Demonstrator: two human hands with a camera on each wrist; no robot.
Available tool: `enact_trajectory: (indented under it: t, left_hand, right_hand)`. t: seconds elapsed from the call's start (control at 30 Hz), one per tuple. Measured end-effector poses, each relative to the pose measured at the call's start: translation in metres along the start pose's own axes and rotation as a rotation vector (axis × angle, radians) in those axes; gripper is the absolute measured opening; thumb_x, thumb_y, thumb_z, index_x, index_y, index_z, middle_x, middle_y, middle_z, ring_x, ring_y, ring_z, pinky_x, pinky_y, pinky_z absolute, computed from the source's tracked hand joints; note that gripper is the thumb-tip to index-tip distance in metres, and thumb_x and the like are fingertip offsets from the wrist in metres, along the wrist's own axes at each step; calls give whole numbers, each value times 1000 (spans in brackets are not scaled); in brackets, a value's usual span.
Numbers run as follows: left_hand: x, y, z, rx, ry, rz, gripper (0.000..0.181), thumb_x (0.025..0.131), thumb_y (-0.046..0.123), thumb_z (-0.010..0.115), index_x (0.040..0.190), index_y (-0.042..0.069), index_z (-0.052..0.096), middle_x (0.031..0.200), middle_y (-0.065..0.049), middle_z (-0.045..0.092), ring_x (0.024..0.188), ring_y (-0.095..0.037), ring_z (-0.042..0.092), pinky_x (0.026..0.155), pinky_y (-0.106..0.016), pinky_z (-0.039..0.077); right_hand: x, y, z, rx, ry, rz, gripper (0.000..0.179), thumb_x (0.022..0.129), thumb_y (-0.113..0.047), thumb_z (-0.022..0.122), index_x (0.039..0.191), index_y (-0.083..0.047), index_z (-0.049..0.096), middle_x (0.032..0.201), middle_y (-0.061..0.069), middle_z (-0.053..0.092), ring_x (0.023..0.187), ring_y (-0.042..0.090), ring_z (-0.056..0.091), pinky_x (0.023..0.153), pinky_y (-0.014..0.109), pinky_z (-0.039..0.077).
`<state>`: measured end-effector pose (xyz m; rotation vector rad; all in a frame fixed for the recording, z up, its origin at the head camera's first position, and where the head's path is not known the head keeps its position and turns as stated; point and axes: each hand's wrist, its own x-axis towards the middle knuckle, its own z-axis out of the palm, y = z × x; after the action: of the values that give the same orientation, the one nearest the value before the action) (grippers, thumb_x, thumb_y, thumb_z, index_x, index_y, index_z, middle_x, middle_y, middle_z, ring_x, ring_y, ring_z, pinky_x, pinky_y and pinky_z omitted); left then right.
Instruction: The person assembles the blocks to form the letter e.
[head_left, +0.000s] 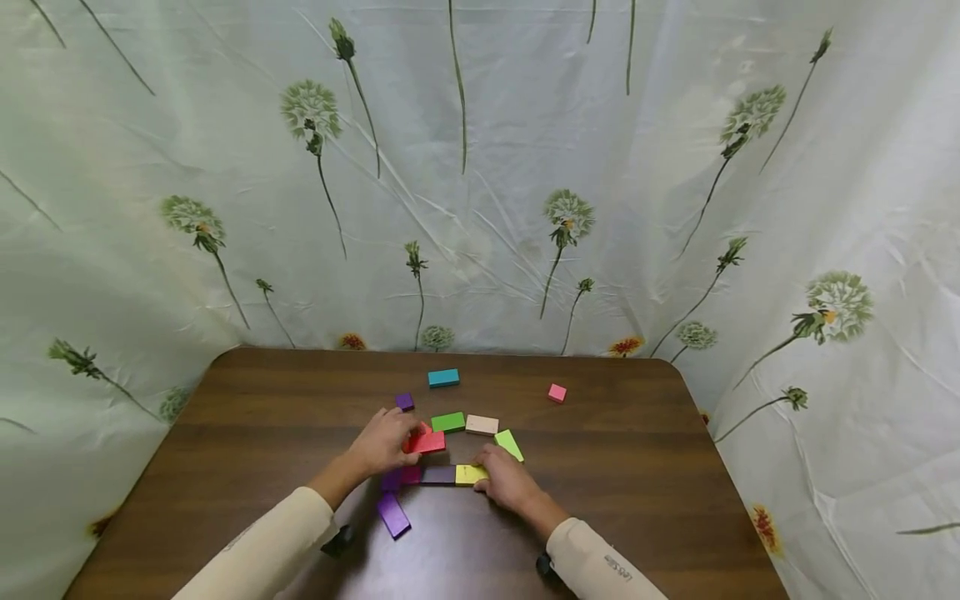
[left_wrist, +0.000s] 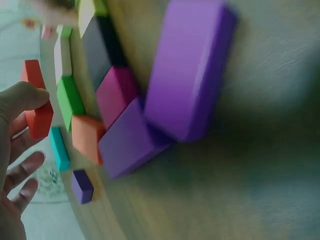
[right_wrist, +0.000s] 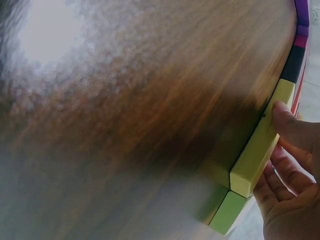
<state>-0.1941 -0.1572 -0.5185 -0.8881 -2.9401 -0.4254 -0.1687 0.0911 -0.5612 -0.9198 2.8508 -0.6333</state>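
Note:
Between the thumb and fingers of my left hand [head_left: 384,440] is a red block [head_left: 429,442], pinched above the table in the left wrist view. My right hand [head_left: 510,482] holds a yellow block [right_wrist: 260,142], thumb on its near face and fingers behind. That block lies at the end of a row with a dark grey block [head_left: 438,475], a magenta block [head_left: 411,475] and a purple block [left_wrist: 132,142]. Another purple block [head_left: 393,515] slants off the row's left end. Behind stand a green block [head_left: 448,422], a beige block [head_left: 482,425] and a lime block [head_left: 509,446]. An orange block [left_wrist: 86,137] shows near the purple one.
Toward the back of the brown table [head_left: 637,500] lie a blue block [head_left: 443,377], a small dark purple block [head_left: 405,402] and a small pink block [head_left: 557,392]. A flower-patterned curtain [head_left: 480,208] hangs behind the table.

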Motion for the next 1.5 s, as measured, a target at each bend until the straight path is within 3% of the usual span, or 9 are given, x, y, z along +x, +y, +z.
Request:
enact_trajectory:
  t: [0.1,0.17,0.4,0.53,0.67,0.9,1.2,1.5]
  left_hand:
    - [-12,7,0,-20,-6,102,34,74,23,80,102,7,69,93,-3,67,91,-25,57,82,-48,44]
    - [-20,12,0,-39,-25,137,33,77,23,78,105,7,70,96,-4,67,93,-26,57,83,-47,44]
    - [-45,28,0,-93,-139,137,29,79,24,76,103,10,69,101,-2,64,102,-26,57,94,-60,40]
    - [-56,36,4,-105,-195,130,29,80,27,77,103,12,70,104,-1,62,108,-27,55,97,-56,40]
    - [-63,42,10,-84,-207,164,29,80,29,76,103,14,69,102,3,62,105,-21,55,94,-44,42]
    - [-76,47,26,41,-108,280,28,76,35,76,96,17,70,88,9,60,88,-11,50,83,-35,43]
    - [-83,49,36,58,-142,275,27,77,36,75,96,17,70,89,10,61,91,-11,51,90,-40,41]
    - [-91,44,48,143,63,393,32,69,40,79,90,19,69,83,10,56,86,-12,49,82,-35,41]
  right_hand:
    - [1,1,0,-1,3,-8,24,79,-13,77,97,0,70,92,4,61,89,18,60,82,30,49]
    - [1,2,0,-8,5,-7,23,79,-13,78,97,-1,70,92,3,61,89,18,59,81,29,49]
    - [1,1,-2,25,-4,-7,23,79,-11,77,98,0,70,92,3,61,88,17,58,81,30,49]
    - [0,3,1,45,20,-48,23,80,-12,76,97,1,69,91,4,60,86,17,58,78,31,49]
    - [0,1,0,45,8,-23,23,81,-12,76,98,1,69,93,4,60,87,17,58,79,31,49]
    - [1,-5,-3,12,-50,51,24,81,-14,76,101,0,69,94,3,61,89,16,58,81,31,49]
    - [2,-5,-3,10,-54,62,26,82,-15,76,103,0,69,94,3,60,88,15,57,80,30,49]
    - [1,-5,-2,6,-41,50,25,81,-14,77,101,0,70,93,3,60,87,15,58,79,29,49]
